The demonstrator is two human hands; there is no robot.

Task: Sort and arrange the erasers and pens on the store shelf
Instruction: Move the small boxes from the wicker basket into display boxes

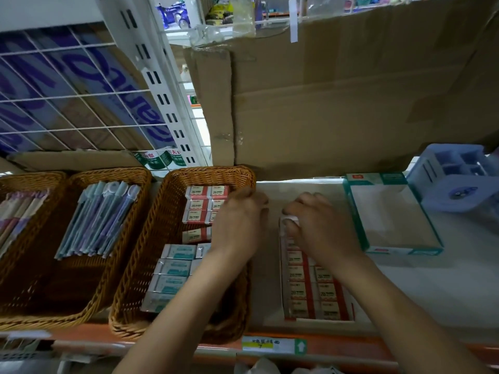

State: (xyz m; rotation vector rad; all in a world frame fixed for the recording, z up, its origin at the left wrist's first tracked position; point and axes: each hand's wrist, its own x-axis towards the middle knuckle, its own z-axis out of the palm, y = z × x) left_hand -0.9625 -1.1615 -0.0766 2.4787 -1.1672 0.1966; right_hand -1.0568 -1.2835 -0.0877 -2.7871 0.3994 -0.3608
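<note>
Head view puts us over a store shelf (pixel 432 279), and we take the eraser basket (pixel 210 170), a wicker tray, as our landmark. Inside it, red 2B erasers (pixel 201 203) lie in rows at the far end and teal-labelled erasers (pixel 175 268) are stacked at the near end. Our left hand (pixel 237 222) lies over the basket's right rim, knuckles up and fingers curled down at its far right corner; we cannot tell whether it grips anything. Just right of the basket stands an open display box (pixel 316 290) packed with more red 2B pieces. Our right hand (pixel 318 225) is at that box's far end, thumb and fingers pinching a white eraser (pixel 290 219), which is blurred. Further right of the basket sits a teal-edged carton (pixel 391 220), then a blue plastic holder (pixel 453 179). Left of the basket, touching it, a second wicker basket (pixel 113 173) holds a bundle of pens (pixel 100 220). Behind the basket rises a large cardboard box (pixel 337 90)
</note>
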